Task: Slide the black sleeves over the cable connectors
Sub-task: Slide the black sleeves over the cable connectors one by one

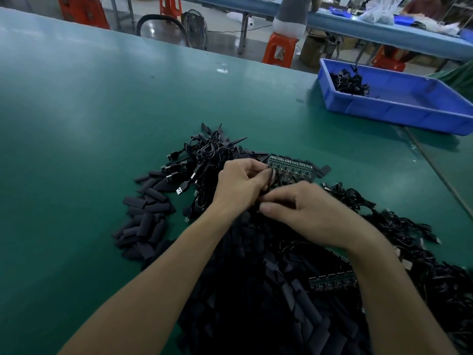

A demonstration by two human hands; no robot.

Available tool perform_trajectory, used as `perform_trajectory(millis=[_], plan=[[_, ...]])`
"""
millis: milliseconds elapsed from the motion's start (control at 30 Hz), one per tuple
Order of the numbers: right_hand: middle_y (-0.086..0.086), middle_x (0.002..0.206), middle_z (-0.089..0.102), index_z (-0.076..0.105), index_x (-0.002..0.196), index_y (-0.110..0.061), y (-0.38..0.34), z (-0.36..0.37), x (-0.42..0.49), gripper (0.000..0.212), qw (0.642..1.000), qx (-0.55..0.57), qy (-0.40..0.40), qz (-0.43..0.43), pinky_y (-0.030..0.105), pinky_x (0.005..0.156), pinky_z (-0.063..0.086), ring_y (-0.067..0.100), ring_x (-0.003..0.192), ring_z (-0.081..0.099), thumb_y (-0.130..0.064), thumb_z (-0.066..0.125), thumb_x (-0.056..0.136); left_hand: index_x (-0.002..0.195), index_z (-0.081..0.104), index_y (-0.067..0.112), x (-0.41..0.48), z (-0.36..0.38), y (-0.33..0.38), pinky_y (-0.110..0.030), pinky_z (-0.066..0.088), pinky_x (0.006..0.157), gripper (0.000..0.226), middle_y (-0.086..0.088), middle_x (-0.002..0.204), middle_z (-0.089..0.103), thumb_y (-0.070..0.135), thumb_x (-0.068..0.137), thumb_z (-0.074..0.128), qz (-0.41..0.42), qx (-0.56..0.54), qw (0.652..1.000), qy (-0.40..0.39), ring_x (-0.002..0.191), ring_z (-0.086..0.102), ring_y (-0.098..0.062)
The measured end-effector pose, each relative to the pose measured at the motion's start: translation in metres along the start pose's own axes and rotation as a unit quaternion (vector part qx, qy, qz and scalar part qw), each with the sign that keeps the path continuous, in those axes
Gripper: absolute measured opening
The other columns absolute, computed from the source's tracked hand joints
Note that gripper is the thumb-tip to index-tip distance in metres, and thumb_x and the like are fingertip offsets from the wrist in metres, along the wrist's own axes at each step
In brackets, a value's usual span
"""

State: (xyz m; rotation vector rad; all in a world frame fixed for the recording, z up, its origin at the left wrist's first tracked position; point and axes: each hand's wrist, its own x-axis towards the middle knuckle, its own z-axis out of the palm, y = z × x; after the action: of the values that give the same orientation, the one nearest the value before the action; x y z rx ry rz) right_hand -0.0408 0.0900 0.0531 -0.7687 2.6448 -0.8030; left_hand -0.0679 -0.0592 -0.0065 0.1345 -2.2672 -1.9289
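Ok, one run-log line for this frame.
left hand: pinches black cable | right hand: curled, item hidden | black sleeves: heaped below hands | blue bin: far right

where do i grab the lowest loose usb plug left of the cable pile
Pinch the black moulded body of the usb plug, just behind its silver tip. Come from above on the lower left, over bare mat: its cord runs up right into the tangled cable pile.
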Motion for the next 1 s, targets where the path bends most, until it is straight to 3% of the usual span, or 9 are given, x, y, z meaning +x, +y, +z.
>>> perform_trajectory(millis=[67, 200, 300, 367, 467, 533, 667, 767, 1000], plan=[[-0.007, 0.095, 0.073, 0.069, 0.113, -0.021, 0.000, 0.006, 0.002, 0.022, 0.998, -0.010, -0.056, 0.010, 0.031, 0.082, 0.053, 0.011, 0.090, 0.068, -0.015, 0.064, 0.092, 0.075, 0.073, 0.021, 0.000, -0.001, -0.001, -0.037, 0.057, 0.078, 0.019, -0.006, 0.076, 0.076, 0.010, 0.090, 0.074, -0.018, -0.033, 0.999, -0.019, 0.073, 0.069, -0.018], [-0.012, 0.094, 0.068, 0.063, 0.126, -0.037, 0.003, 0.008, 0.000, 0.047, 0.998, -0.046, -0.043, 0.017, 0.013, 0.068, 0.044, 0.005, 0.077, 0.062, -0.010, 0.068, 0.088, 0.075, 0.071, 0.020, -0.005, -0.004, 0.002, -0.019, 0.054, 0.062, 0.028, 0.009, 0.062, 0.069, 0.005, 0.096, 0.063, -0.050, -0.068, 0.993, -0.082, 0.059, 0.063, -0.004], [-0.008, 0.074, 0.072, 0.063, 0.124, -0.044, 0.007, 0.004, -0.003, 0.042, 0.995, 0.069, 0.065, 0.020, 0.016, 0.057, 0.052, 0.007, 0.058, 0.068, -0.018, 0.071, 0.091, 0.082, 0.070, 0.016, -0.005, -0.008, 0.008, -0.021, 0.053, 0.059, 0.031, 0.002, 0.074, 0.070, 0.002, 0.098, 0.048, -0.073, -0.076, 0.991, -0.081, 0.066, 0.064, -0.007], [-0.008, 0.064, 0.068, 0.068, 0.120, -0.034, 0.010, 0.000, -0.001, 0.032, 0.978, 0.051, 0.202, 0.005, 0.013, 0.057, 0.051, 0.002, 0.058, 0.066, -0.019, 0.071, 0.092, 0.088, 0.071, 0.012, -0.006, -0.009, 0.010, -0.028, 0.056, 0.061, 0.032, -0.007, 0.083, 0.069, 0.005, 0.099, 0.042, -0.087, -0.105, 0.987, -0.089, 0.070, 0.066, -0.015], [-0.009, 0.091, 0.060, 0.071, 0.114, -0.025, 0.017, -0.005, 0.006, 0.028, 0.940, -0.076, 0.331, 0.014, 0.025, 0.084, 0.048, 0.008, 0.087, 0.057, -0.025, 0.076, 0.087, 0.093, 0.073, 0.015, -0.010, -0.009, 0.008, -0.036, 0.060, 0.075, 0.025, -0.003, 0.084, 0.072, 0.024, 0.102, 0.052, -0.053, -0.091, 0.991, -0.087, 0.078, 0.070, -0.018], [-0.008, 0.103, 0.055, 0.070, 0.112, -0.027, 0.024, -0.006, 0.011, 0.027, 0.946, -0.088, 0.311, 0.028, 0.029, 0.091, 0.043, 0.011, 0.100, 0.051, -0.031, 0.077, 0.086, 0.094, 0.071, 0.016, -0.011, -0.009, 0.004, -0.031, 0.057, 0.071, 0.017, -0.001, 0.079, 0.072, 0.031, 0.098, 0.064, -0.004, -0.058, 0.995, -0.086, 0.072, 0.067, -0.015], [-0.012, 0.081, 0.070, 0.068, 0.082, -0.029, 0.033, -0.004, 0.014, 0.012, 0.966, 0.094, 0.241, 0.026, 0.023, 0.071, 0.052, 0.000, 0.075, 0.064, -0.022, 0.077, 0.087, 0.089, 0.067, 0.016, -0.009, -0.009, 0.001, -0.019, 0.043, 0.065, 0.008, 0.006, 0.071, 0.062, 0.021, 0.094, 0.070, 0.046, -0.043, 0.992, -0.110, 0.063, 0.052, -0.007], [-0.004, 0.077, 0.070, 0.066, 0.085, -0.022, 0.038, 0.001, 0.016, 0.014, 0.954, 0.170, 0.247, 0.025, 0.031, 0.069, 0.056, 0.010, 0.071, 0.065, -0.018, 0.080, 0.084, 0.087, 0.066, 0.019, -0.008, -0.009, 0.002, -0.017, 0.045, 0.066, 0.009, 0.004, 0.075, 0.061, 0.016, 0.093, 0.072, 0.078, -0.058, 0.987, -0.127, 0.065, 0.053, -0.003], [-0.007, 0.073, 0.068, 0.064, 0.085, -0.017, 0.044, 0.006, 0.016, 0.018, 0.935, 0.301, 0.187, 0.002, 0.021, 0.068, 0.054, 0.009, 0.071, 0.061, -0.029, 0.074, 0.075, 0.078, 0.068, 0.016, -0.003, -0.009, 0.001, -0.011, 0.043, 0.062, 0.013, 0.015, 0.066, 0.061, 0.011, 0.087, 0.075, 0.039, -0.142, 0.978, -0.151, 0.062, 0.051, 0.001]])
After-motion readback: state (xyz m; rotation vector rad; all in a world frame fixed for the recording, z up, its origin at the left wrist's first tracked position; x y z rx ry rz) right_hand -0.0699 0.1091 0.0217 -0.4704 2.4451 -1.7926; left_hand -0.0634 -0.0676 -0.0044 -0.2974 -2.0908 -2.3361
